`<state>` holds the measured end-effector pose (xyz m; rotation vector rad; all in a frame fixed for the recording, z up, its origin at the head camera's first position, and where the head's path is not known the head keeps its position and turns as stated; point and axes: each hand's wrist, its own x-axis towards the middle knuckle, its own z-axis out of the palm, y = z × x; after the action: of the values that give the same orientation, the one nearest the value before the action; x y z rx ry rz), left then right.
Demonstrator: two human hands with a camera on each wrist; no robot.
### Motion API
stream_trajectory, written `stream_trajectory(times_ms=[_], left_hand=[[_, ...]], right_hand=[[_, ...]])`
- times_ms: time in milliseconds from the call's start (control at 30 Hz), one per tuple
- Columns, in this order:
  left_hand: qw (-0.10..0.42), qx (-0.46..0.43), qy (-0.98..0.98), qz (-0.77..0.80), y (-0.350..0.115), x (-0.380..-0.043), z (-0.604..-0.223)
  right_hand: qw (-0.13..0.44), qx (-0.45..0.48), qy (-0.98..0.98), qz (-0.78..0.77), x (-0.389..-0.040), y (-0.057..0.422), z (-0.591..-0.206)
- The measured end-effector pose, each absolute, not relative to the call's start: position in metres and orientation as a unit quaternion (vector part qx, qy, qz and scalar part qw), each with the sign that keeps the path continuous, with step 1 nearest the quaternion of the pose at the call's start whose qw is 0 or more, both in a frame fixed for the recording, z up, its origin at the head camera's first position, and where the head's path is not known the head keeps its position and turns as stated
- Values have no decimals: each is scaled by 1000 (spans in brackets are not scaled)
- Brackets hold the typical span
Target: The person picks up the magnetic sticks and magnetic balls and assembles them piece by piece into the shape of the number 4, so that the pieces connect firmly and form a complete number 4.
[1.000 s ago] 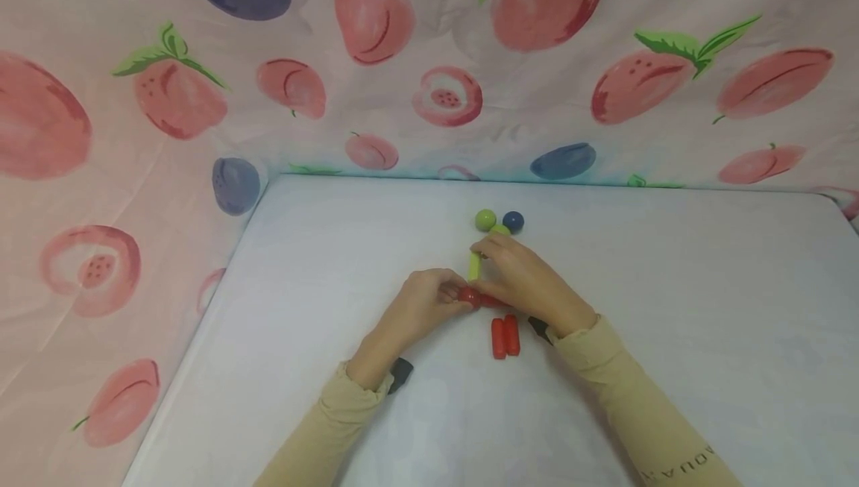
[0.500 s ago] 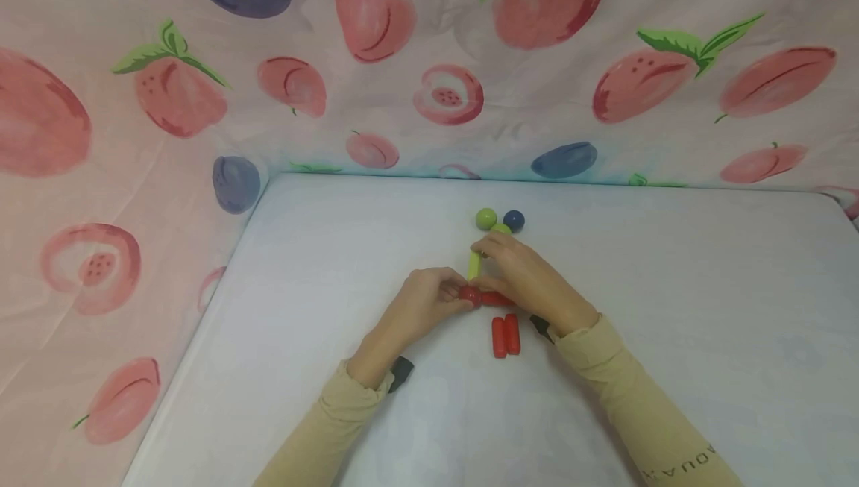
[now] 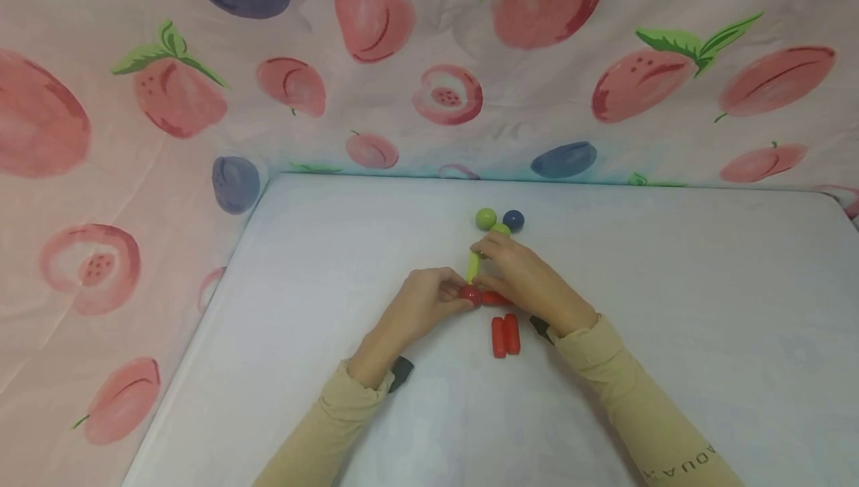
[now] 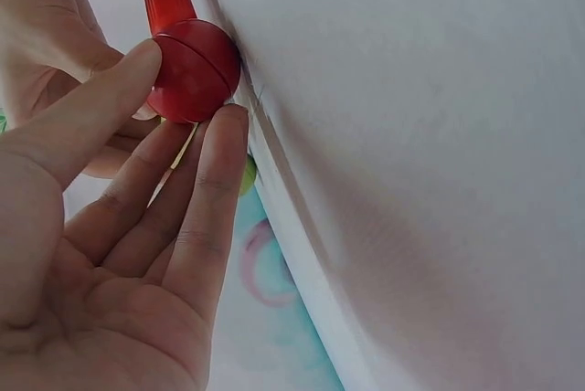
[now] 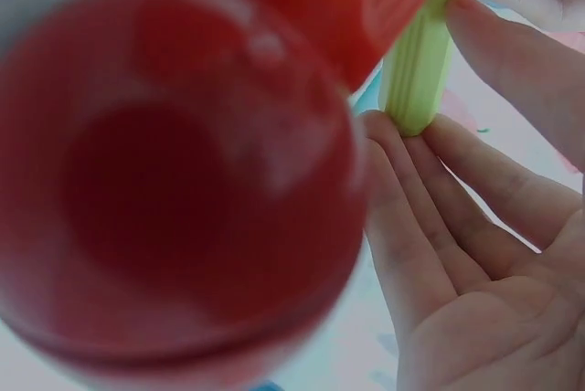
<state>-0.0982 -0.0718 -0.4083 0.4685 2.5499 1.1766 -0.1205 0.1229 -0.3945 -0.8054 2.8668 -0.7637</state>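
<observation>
While my left hand pinches a red ball: my right hand pinches a light green stick, and the two hands are close to each other over the white table.
Red ball: it sits between my left thumb and fingertips, at the corner where two sticks come in.
Light green stick: it has grooves down its side and points away from me. My right thumb is on the end by the red ball, and my right fingertips are at the other end. I can't tell if it is stuck to the ball.
Joined red stick: it goes from the red ball toward my right hand, with a second red ball on its other end.
Two more red sticks: side by side on the table, nearer to me.
Lime balls: two, just past my right hand. My fingers hide part of one.
Dark blue ball: beside the lime balls.
Sleeves: tan, with letters on the right one.
Cloth: pale pink with peaches, behind the table.
</observation>
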Motion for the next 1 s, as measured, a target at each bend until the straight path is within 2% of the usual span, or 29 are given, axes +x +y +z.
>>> stream_trajectory(times_ms=[1000], left_hand=[[167,151,882,414,-71,-98,-406]], right_hand=[[28,-291,925,-244,-120,125,-399]])
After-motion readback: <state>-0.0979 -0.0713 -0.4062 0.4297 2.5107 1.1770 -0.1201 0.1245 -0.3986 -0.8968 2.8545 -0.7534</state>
